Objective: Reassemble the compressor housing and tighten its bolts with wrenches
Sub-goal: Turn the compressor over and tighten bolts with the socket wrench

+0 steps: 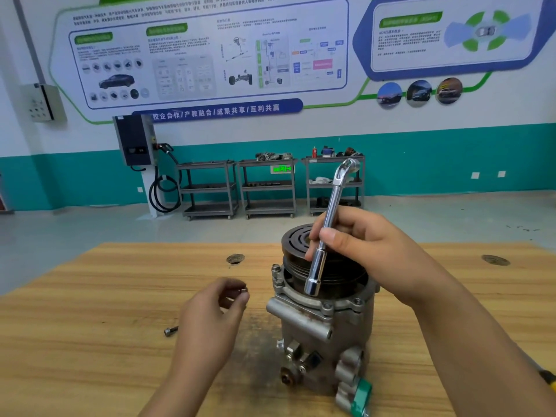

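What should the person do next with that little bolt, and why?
Probably bring the left hand, pinching a small bolt, to the compressor flange and seat the bolt; the right hand holds the socket wrench over it, ready to tighten.

We see bright, even indoor light, with only faint, soft shadows on the wooden table (90, 296). Glare streaks the chrome wrench (334, 197). Wide-angle distortion bends the wall poster (210, 55) toward the frame's upper corners, and its small print is blurred.
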`<state>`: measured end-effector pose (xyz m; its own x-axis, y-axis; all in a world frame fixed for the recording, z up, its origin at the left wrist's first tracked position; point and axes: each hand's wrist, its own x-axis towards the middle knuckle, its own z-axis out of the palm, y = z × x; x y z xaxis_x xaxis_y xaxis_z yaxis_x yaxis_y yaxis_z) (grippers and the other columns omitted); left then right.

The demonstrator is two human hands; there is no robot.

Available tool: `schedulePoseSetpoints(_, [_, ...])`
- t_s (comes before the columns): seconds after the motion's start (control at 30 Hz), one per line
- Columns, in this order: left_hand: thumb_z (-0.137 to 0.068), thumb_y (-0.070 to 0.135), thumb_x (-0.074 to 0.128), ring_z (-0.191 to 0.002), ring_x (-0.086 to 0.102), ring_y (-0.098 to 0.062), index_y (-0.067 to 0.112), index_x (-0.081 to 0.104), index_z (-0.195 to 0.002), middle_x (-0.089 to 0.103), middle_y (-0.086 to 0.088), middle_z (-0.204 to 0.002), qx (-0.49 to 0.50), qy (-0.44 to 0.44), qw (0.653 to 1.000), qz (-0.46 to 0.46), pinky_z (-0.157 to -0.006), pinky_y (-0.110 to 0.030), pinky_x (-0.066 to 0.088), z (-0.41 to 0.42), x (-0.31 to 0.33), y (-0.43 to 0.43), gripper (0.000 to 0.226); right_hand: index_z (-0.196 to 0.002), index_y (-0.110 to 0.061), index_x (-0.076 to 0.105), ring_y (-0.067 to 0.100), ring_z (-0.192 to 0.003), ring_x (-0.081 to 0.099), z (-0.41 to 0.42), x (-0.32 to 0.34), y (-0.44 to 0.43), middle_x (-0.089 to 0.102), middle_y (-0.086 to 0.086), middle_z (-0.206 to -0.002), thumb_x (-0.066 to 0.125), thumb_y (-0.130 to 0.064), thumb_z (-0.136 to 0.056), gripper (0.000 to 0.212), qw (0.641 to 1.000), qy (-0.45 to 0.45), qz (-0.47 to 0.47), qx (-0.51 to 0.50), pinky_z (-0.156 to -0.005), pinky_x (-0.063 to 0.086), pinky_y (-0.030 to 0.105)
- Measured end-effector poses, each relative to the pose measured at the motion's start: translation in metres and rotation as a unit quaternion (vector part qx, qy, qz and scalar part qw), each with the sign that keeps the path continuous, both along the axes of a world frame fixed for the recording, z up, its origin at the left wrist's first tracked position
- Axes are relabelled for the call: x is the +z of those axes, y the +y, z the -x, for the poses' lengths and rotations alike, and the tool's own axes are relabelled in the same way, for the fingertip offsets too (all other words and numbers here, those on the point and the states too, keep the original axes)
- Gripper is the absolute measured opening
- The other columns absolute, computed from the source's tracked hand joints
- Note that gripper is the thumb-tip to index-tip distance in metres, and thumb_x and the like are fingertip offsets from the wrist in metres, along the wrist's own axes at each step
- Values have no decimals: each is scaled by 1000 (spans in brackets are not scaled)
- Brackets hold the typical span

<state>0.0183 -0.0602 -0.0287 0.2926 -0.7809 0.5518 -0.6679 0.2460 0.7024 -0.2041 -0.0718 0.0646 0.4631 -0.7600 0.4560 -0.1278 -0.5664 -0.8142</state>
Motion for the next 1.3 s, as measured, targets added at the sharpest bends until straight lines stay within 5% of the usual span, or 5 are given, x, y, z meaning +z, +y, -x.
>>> schedulePoseSetpoints(0.2, [-63,36,70,-68,65,-4,39,71,-82,71,11,-76,-172,190,965,56,-61,-14,51,52,29,50,19,-95,-17,55,4,-77,66,-2,-2,-2,72,-2,-75,40,-17,-99,16,998,-56,12,-1,-71,44,10])
schedulePoseSetpoints(0.4, [-74,21,73,-68,61,3,47,66,-90,69,19,-77,-191,106,975,49,-58,-9,45,76,27,48,32,-90,-14,57,8,-69,64,5,0,-5,69,2,-67,36,-14,-99,23,988,-153,14,12,-66,45,11])
schedulePoseSetpoints(0.77, [-74,11,76,-62,58,9,39,69,-76,68,21,-72,-166,83,980,78,-58,-4,41,76,27,41,29,-88,-17,58,8,-70,67,2,0,-6,71,2,-69,48,-26,-92,14,988,-152,33,20,-67,46,12])
schedulePoseSetpoints(1.13, [-70,17,80,-74,60,8,46,65,-77,68,13,-75,-125,48,989,67,-61,-4,40,79,21,42,33,-88,-19,58,16,-72,68,3,2,-3,71,5,-70,54,-34,-83,16,977,-205,20,45,-65,50,18])
schedulePoseSetpoints(1.3, [-70,23,78,-58,49,11,43,55,-84,68,25,-71,-131,77,987,53,-61,-8,36,81,23,42,35,-88,-20,59,13,-71,68,-1,2,-1,72,3,-70,56,-39,-77,23,983,-174,44,35,-69,50,17])
